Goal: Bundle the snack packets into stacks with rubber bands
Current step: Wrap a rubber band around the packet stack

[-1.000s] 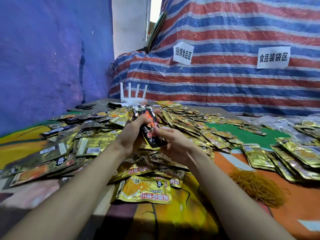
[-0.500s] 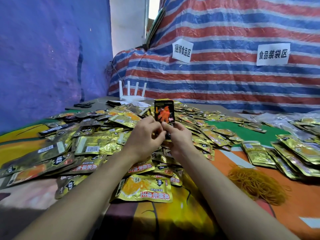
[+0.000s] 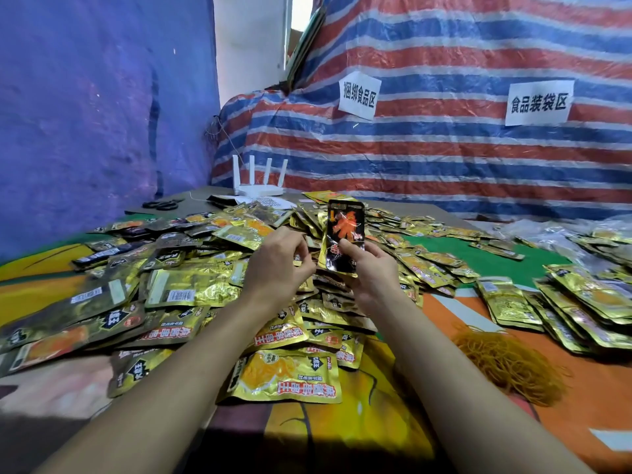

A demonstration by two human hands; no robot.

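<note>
My right hand point(image 3: 372, 275) grips a small stack of snack packets point(image 3: 345, 234) by its lower end and holds it upright over the heap; the front packet is black with an orange picture. Just left of the stack's lower edge is my left hand point(image 3: 273, 268), with its fingers curled. Whether it touches the stack or holds anything I cannot tell. Loose gold and dark packets point(image 3: 191, 289) lie in a wide heap across the table below both hands. A pile of tan rubber bands point(image 3: 506, 364) lies on the table to the right of my right forearm.
More gold packets point(image 3: 581, 302) lie in rows at the right. A white router point(image 3: 260, 189) and black scissors point(image 3: 160, 204) sit at the table's far left. A striped tarp with two paper signs hangs behind. The tablecloth point(image 3: 581, 422) shows orange near the right front.
The stack went from tilted between both hands to upright. My left hand has come off it and moved a little left; the right hand alone grips it now.
</note>
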